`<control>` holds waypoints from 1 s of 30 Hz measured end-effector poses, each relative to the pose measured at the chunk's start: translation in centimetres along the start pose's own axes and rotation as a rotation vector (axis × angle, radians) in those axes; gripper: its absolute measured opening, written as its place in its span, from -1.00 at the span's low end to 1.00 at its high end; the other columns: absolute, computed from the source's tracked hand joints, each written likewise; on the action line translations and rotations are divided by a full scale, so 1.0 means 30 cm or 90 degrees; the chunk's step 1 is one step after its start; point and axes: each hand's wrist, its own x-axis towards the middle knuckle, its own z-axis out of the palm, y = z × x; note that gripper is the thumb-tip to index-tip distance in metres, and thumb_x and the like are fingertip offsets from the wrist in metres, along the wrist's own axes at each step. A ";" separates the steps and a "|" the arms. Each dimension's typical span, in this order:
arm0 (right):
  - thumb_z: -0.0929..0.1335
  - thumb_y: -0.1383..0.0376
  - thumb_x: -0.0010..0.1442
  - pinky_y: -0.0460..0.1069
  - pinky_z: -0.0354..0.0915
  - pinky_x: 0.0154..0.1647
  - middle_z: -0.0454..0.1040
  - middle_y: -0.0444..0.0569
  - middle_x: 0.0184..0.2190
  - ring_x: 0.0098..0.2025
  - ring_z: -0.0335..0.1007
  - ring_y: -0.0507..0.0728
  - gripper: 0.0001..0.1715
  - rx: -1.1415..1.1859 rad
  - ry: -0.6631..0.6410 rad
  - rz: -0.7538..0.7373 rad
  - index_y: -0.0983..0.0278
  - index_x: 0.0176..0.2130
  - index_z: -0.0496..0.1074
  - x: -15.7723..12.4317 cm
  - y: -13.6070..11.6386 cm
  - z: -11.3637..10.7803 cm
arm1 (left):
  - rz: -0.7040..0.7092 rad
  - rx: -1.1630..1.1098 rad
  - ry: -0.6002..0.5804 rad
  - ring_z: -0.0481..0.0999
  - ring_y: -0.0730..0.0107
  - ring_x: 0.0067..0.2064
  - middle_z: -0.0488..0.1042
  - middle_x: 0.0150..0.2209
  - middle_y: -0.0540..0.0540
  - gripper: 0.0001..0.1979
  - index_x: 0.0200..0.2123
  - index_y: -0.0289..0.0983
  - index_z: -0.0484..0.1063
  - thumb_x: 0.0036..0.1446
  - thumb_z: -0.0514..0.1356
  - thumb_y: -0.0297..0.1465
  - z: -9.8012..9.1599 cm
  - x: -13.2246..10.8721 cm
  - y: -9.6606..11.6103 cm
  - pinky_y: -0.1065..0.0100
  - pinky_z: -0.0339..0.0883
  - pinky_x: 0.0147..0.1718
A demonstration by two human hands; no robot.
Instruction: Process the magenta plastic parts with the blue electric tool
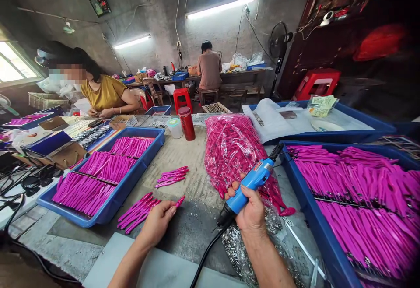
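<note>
Surface [170, 152]: right tray [302, 200] and left tray [140, 163] flank it, probably for easy reach. Bag of pink parts [229, 148] crowds the middle, behind the blue driver [251, 185]. Right hand [249, 202] fingers wrap the driver, likely to aim its tip. Black cord [206, 253] runs between the hands, in the way. Left hand [160, 218] fingers pinch pink piece [180, 201] beside pink pile [138, 213], probably steadying it. Tiny rings [197, 214] scattered.
</note>
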 end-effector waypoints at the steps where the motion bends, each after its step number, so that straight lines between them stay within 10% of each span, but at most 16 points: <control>1: 0.43 0.22 -0.31 -0.07 0.19 -0.63 0.30 -0.18 -0.55 -0.59 0.23 0.07 -0.34 0.003 0.002 0.002 0.22 -0.14 0.27 -0.001 -0.001 0.002 | -0.006 -0.019 -0.008 0.28 0.39 -0.48 0.31 -0.60 0.03 -0.61 -0.54 -0.26 0.36 -0.07 0.00 -0.06 -0.007 0.002 0.005 0.41 0.14 -0.46; 23: 0.42 0.22 -0.28 -0.07 0.20 -0.61 0.30 -0.19 -0.54 -0.58 0.25 0.07 -0.33 0.002 0.001 0.002 0.22 -0.12 0.25 0.002 0.001 -0.002 | -0.018 -0.068 -0.060 0.12 0.49 -0.53 0.16 -0.62 0.08 -0.53 -0.56 -0.29 0.31 -0.06 -0.01 0.03 0.002 -0.012 0.010 0.44 0.05 -0.53; 30: 0.41 0.20 -0.27 -0.06 0.20 -0.61 0.30 -0.19 -0.55 -0.59 0.24 0.06 -0.38 -0.009 -0.004 -0.010 0.23 -0.15 0.26 -0.002 -0.005 0.002 | 0.137 0.162 0.102 0.42 0.36 -0.39 0.45 -0.46 -0.06 -0.64 -0.41 -0.24 0.45 0.13 -0.07 -0.20 0.058 -0.028 -0.041 0.39 0.29 -0.38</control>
